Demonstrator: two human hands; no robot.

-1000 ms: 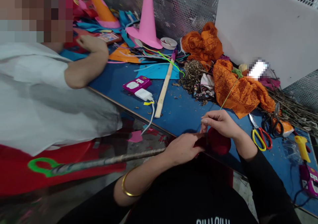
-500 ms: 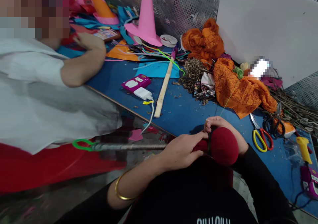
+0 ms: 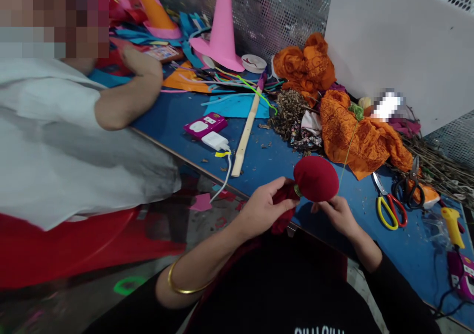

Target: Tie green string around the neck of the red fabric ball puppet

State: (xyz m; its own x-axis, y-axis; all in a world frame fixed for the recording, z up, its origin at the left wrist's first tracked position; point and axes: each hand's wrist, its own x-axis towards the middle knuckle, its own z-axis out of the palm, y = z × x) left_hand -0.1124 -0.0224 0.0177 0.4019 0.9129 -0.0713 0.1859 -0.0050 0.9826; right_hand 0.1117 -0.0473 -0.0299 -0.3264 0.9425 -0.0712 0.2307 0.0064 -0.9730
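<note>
My left hand is wrapped around the gathered red cloth just below a round, red cloth-covered head. A band of green thread circles the neck between them. Loose red cloth hangs under the left palm. Past my forearm, a blurred bright green loop shows low on the left; the stick seen earlier with it is hidden. Right of the red head, my right hand has its fingers pinched together at a taut green thread, which runs up to a small green yarn ball on orange cloth.
Red-and-yellow scissors, black scissors and a yellow glue gun lie right on the blue table. A wooden stick, a purple power strip and a pink cone hat are left. A person in white sits beside me.
The red head has risen and tilted up, while the green loop end has swung down. My right hand has passed from behind the head to its right side, keeping the thread taut.
</note>
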